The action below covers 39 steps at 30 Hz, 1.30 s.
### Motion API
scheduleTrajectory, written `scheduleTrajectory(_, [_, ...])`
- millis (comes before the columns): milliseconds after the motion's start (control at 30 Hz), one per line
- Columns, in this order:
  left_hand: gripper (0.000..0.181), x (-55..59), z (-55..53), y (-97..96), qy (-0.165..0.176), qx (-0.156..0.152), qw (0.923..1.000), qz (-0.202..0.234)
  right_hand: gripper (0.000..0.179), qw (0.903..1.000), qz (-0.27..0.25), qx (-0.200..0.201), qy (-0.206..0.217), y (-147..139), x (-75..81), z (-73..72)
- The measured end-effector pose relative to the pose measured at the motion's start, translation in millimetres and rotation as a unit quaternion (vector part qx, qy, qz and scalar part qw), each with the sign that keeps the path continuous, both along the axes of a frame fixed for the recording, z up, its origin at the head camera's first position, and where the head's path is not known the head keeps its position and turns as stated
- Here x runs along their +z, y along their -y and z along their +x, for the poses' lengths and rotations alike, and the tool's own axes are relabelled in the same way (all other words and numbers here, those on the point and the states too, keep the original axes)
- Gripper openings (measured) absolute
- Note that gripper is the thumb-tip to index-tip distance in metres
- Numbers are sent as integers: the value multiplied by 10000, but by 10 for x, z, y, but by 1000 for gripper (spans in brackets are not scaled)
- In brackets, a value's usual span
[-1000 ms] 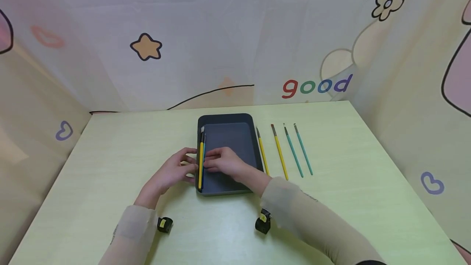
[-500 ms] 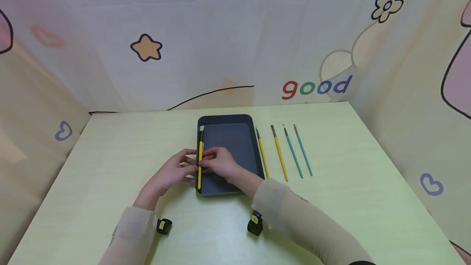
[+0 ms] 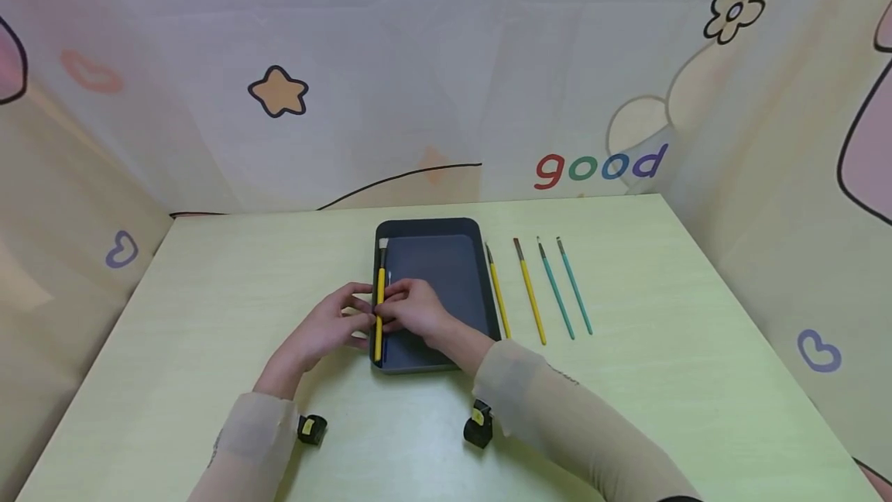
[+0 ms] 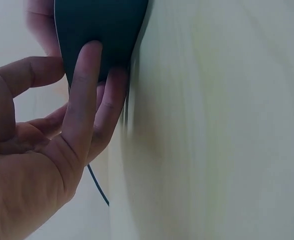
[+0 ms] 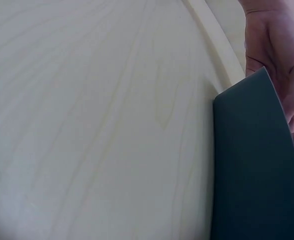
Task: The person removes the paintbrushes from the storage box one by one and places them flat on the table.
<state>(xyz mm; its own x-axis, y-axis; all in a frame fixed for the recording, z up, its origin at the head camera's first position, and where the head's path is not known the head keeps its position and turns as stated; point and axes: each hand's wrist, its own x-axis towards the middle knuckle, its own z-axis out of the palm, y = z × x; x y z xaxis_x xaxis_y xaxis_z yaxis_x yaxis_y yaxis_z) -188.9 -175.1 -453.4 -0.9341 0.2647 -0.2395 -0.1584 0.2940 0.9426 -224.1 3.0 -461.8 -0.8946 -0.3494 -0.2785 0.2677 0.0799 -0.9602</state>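
Yellow brush (image 3: 380, 285) lies mid-frame, left in the tray (image 3: 446, 269). Your left hand (image 3: 341, 321) spreads against its side; whether your right hand (image 3: 418, 312) pinches the brush, I can't tell. Uneven pressure could roll it.

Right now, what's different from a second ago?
The right hand has moved slightly left inside the tray, and its fingertips now overlap the yellow brush there; whether they grip it, I can't tell. The left hand stays at the tray's left side, and the tray and the four brushes to its right are where they were.
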Motion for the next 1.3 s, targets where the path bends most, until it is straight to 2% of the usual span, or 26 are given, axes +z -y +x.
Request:
scheduleTrajectory(500, [47, -10, -30, -46, -34, 266, 9994, -235, 30, 9999, 84, 106, 34, -94, 39, 11])
scheduleTrajectory(867, [44, 4, -27, -20, -198, 249, 9986, -415, 31, 9992, 163, 339, -104, -275, 155, 32])
scheduleTrajectory(1300, [46, 15, -23, 82, -245, 311, 9979, -522, 34, 9987, 321, 305, -243, -482, 222, 10])
